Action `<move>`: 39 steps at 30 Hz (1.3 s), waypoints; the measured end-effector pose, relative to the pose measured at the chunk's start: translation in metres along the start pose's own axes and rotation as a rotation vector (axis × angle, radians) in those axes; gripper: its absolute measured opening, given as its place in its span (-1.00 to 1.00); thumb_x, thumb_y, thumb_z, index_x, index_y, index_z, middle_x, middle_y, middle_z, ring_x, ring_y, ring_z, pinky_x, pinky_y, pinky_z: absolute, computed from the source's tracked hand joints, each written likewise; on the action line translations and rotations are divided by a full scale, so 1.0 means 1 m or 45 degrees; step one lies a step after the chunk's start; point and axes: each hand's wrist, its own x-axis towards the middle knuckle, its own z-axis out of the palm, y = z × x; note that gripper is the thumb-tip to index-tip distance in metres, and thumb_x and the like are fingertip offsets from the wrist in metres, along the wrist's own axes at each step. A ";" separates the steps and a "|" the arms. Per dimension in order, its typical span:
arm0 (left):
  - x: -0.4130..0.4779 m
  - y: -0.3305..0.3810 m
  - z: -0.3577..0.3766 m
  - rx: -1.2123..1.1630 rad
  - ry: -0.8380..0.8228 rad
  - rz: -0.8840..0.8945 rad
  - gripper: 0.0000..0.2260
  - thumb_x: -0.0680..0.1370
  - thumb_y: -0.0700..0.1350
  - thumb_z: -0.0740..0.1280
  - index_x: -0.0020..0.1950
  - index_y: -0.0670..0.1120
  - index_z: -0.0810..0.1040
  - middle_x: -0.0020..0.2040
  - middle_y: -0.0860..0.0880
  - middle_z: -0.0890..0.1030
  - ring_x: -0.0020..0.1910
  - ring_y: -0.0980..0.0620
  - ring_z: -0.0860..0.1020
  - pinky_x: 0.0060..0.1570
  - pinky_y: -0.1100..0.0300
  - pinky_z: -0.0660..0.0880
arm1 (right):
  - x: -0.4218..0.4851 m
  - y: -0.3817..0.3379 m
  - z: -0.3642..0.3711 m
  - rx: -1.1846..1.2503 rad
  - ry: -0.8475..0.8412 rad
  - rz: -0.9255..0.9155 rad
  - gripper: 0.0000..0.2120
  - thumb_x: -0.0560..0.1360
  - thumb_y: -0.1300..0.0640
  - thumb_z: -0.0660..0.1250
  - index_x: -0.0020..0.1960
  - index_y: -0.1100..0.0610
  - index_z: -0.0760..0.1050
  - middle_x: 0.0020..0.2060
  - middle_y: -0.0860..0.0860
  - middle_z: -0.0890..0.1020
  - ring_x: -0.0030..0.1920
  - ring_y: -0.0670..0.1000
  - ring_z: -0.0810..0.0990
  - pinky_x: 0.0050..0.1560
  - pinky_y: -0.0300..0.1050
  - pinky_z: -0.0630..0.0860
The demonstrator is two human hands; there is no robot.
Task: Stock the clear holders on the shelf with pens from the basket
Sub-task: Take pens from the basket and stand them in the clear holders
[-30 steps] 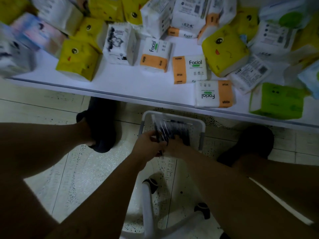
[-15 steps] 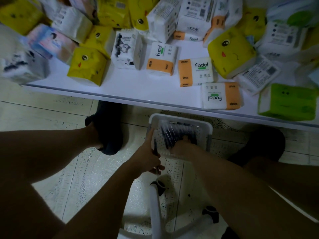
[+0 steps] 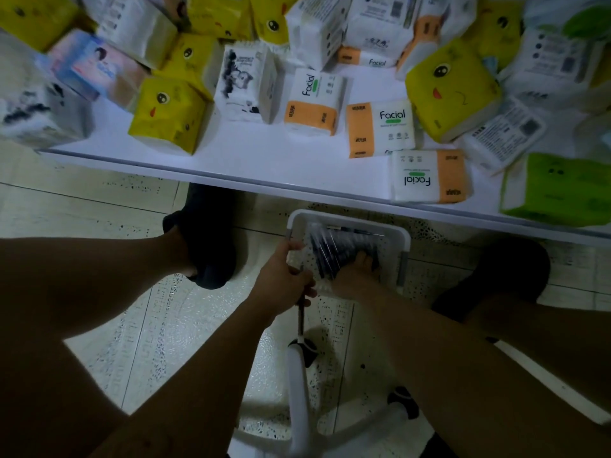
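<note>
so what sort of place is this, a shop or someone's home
Most likely a small shop or its stockroom. A white shelf is heaped with many sealed facial tissue packs of several brands, and a white basket of pens sits below its edge.

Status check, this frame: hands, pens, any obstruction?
Left hand grips one pen. Right hand in basket among pens, grip unclear. Holders out of view.

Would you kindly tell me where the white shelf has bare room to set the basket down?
The white shelf is bare along its front edge, between the yellow duck pack and the upside-down Facial pack. The back and right end are crowded with tissue packs.
</note>
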 end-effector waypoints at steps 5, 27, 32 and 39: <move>0.000 -0.002 0.004 -0.035 0.018 0.013 -0.63 0.55 -0.30 0.30 0.29 -0.01 0.34 0.01 -0.16 0.58 -0.15 -0.10 0.66 -0.22 0.08 0.64 | -0.006 0.008 -0.005 -0.115 0.176 -0.210 -0.67 0.55 0.15 0.28 0.26 0.27 0.44 0.34 0.23 0.24 0.10 0.16 0.47 0.16 -0.01 0.50; -0.064 0.079 0.018 -0.143 0.107 0.634 -0.84 0.61 -0.11 0.28 0.17 -0.06 0.44 -0.18 -0.16 0.66 -0.25 -0.09 0.66 -0.22 -0.06 0.63 | -0.164 0.017 -0.083 0.888 0.912 -0.716 -0.76 0.61 -0.04 0.20 -0.17 0.02 0.48 -0.31 -0.07 0.56 -0.27 -0.04 0.54 -0.28 -0.14 0.40; -0.094 0.116 0.019 -0.132 0.118 0.898 -0.88 0.61 -0.14 0.26 0.15 -0.08 0.44 -0.22 -0.10 0.68 -0.26 0.02 0.66 -0.23 0.05 0.61 | -0.224 0.019 -0.123 1.060 1.135 -0.911 -0.72 0.57 0.06 0.31 -0.26 0.20 0.51 -0.36 0.16 0.54 -0.27 0.16 0.56 -0.22 0.13 0.52; -0.162 0.207 0.022 -0.004 0.121 1.351 -0.89 0.57 -0.16 0.34 0.07 0.00 0.51 -0.18 -0.12 0.66 -0.21 0.00 0.62 -0.21 0.18 0.52 | -0.303 0.041 -0.174 1.156 1.357 -1.101 -0.86 0.58 0.13 0.29 -0.02 -0.01 0.62 -0.39 -0.13 0.59 -0.34 -0.17 0.57 -0.21 -0.05 0.58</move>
